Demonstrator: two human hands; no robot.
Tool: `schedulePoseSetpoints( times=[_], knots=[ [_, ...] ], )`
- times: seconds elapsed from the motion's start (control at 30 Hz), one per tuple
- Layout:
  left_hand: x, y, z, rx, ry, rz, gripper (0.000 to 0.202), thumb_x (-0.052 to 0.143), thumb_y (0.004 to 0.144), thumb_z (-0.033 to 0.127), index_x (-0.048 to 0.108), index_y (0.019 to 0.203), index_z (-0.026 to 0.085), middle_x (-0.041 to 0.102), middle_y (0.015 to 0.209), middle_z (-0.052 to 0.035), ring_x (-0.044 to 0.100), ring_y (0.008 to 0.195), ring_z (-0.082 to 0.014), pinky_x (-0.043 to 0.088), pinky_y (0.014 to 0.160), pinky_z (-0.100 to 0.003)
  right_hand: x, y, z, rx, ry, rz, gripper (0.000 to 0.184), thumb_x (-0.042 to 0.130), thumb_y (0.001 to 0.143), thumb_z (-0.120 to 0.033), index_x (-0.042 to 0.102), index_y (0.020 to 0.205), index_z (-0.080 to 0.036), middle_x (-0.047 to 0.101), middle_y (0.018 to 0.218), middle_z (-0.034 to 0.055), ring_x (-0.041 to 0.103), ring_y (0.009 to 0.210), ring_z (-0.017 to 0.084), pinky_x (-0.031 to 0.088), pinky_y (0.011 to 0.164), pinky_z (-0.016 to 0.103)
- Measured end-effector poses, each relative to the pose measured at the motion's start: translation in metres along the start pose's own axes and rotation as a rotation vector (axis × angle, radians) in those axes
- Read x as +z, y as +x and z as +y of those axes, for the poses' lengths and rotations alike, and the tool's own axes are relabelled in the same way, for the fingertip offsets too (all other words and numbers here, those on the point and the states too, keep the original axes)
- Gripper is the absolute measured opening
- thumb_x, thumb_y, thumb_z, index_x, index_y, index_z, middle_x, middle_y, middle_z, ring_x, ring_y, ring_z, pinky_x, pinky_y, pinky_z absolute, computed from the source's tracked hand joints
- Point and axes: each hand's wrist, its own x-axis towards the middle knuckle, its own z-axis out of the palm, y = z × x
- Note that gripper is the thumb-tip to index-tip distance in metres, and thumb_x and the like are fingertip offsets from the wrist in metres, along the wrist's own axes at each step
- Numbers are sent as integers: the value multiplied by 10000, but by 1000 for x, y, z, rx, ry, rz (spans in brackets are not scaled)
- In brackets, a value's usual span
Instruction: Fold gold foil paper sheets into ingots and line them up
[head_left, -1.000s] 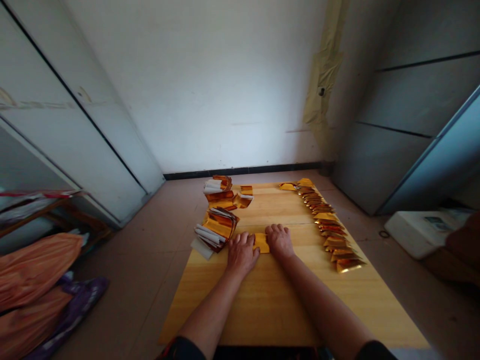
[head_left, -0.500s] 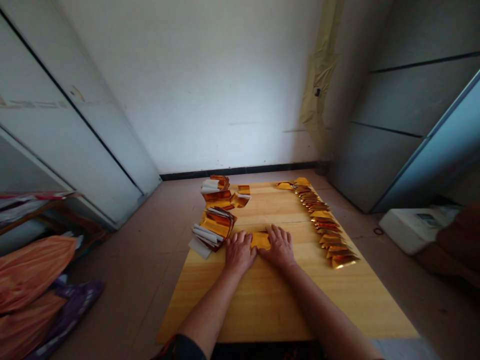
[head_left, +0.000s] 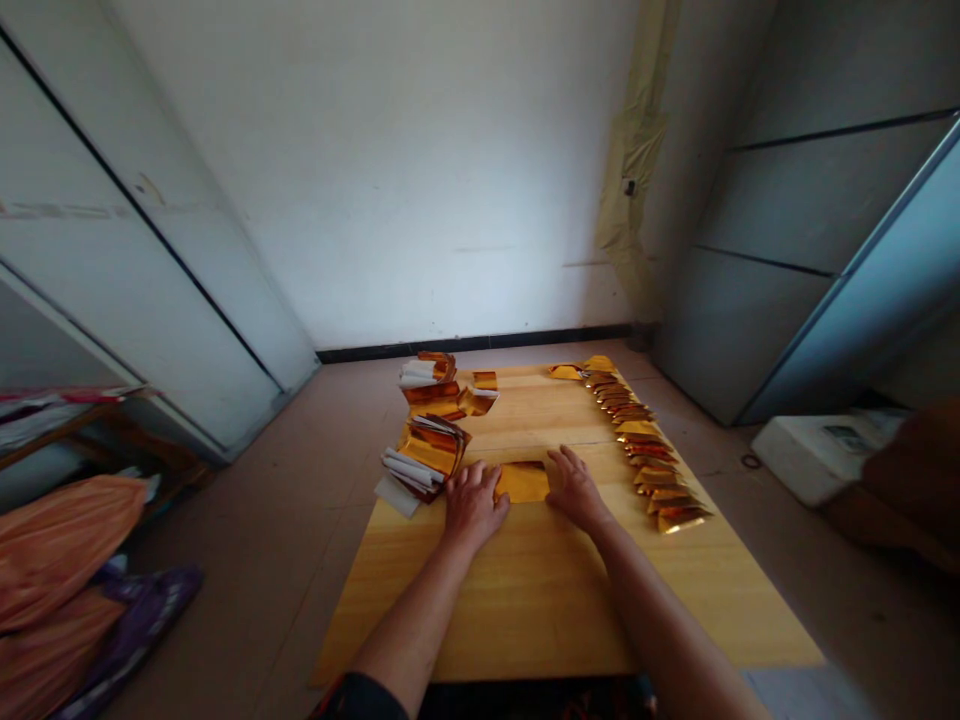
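Note:
A flat gold foil sheet (head_left: pixel 523 483) lies near the middle of the wooden table (head_left: pixel 540 610). My left hand (head_left: pixel 472 507) rests palm down at its left edge, with the fingertips on the foil. My right hand (head_left: pixel 577 490) lies flat just right of the sheet, its fingers spread and close to the foil's edge. Left of my left hand is a stack of gold foil and white paper (head_left: pixel 427 455). A second such pile (head_left: pixel 433 388) sits beyond it. A long row of folded gold foil pieces (head_left: pixel 645 445) runs along the table's right side.
A white box (head_left: pixel 817 460) sits on the tiled floor at right. Orange bags (head_left: pixel 60 560), a purple bag (head_left: pixel 135 630) and a low wooden shelf (head_left: pixel 52 430) stand at left. The table's far end nearly reaches the wall.
My right hand has slid right, off the foil sheet, so more of the sheet shows. My left hand has barely moved. The whole view has shifted slightly.

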Motion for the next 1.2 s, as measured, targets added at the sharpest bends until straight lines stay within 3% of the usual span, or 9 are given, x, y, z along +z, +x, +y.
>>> schedulePoseSetpoints(
  times=[0.23,0.47,0.6,0.67,0.73,0.93,1.2],
  knots=[
    [3,0,-4,14,10,-27,495,506,796,332,502,1290,300,467,1352,-59,412,1195,-277,325,975,-460,3,3,16,-55,72,17,663,510,627,-37,506,1280,-152,473,1373,124,419,1278,215,357,1049,354],
    [0,-1,-5,47,52,-83,536,433,804,274,448,1339,287,430,1400,-60,385,1225,-278,319,980,-477,-2,0,11,-61,92,36,649,533,613,-26,523,1251,-144,461,1372,145,432,1264,231,366,1041,360],
    [-3,-1,-5,58,85,-114,550,410,813,262,410,1362,286,407,1418,-60,383,1225,-271,313,989,-470,-12,-15,0,-277,144,185,520,559,711,-117,537,1223,-205,409,1415,117,388,1284,247,381,1011,423],
    [-6,0,-6,63,96,-146,561,417,809,267,394,1369,292,409,1412,-55,390,1213,-270,321,982,-459,-16,-21,-4,-448,119,157,440,571,748,-154,571,1182,-231,488,1352,93,397,1264,249,362,1014,439],
    [-9,1,-7,74,98,-175,565,423,806,269,389,1369,304,408,1412,-44,390,1208,-267,327,976,-449,-18,-25,-8,-532,69,80,407,597,761,-181,589,1165,-229,562,1275,88,433,1220,253,346,1011,438],
    [-10,5,-12,80,95,-213,559,411,800,253,408,1352,338,386,1439,-9,384,1224,-256,320,987,-447,-18,-24,-11,-483,-20,-24,184,577,824,-233,657,989,-229,639,1144,68,526,1071,222,360,944,388],
    [-8,9,-13,53,66,-222,539,419,810,326,425,1349,332,386,1442,-7,374,1241,-265,318,1004,-449,-20,-26,-10,-476,-12,-17,175,560,845,-238,662,986,-230,639,1151,59,525,1074,208,340,951,362]
  ],
)
